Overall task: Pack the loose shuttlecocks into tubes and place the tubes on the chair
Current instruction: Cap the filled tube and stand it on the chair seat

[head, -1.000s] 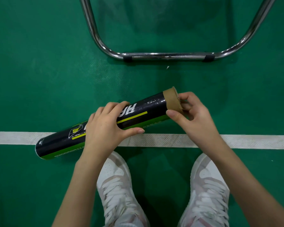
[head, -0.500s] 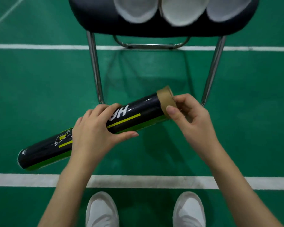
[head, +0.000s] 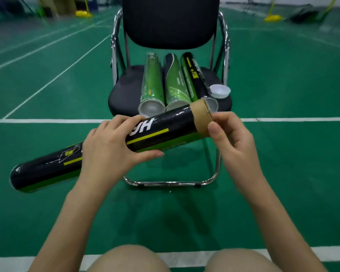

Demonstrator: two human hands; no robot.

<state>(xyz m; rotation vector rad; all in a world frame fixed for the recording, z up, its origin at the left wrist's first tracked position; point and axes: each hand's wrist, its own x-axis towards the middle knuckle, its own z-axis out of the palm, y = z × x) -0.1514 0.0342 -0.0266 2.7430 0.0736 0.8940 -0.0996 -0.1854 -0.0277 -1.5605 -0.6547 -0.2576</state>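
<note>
- The left hand [head: 108, 152] wraps around the middle of a black tube [head: 165, 132], fingers curled over the top and thumb underneath.
- The right hand [head: 232, 138] pinches the tube's bare cardboard end [head: 201, 117] between thumb and fingers.
- The tube is held in the air in front of the chair [head: 171, 26], slanting from low on the left to high on the right; it has a yellow stripe, white letters and a green band along the underside. Its far left end looks capped.
- Behind it, three more tubes lie side by side on the chair seat [head: 126, 89], running front to back: a green tube [head: 152, 81] on the left, a green-and-black tube [head: 175, 83] in the middle, and a black-and-green tube [head: 192, 75] on the right. Their near ends reach the seat's front edge.
- A white cap [head: 219, 91] sits near the seat's front right corner, just beside the right-hand tube.
- The chair stands on a green court floor [head: 47, 203] with white lines [head: 47, 120].
- Both bare knees show at the bottom edge.
</note>
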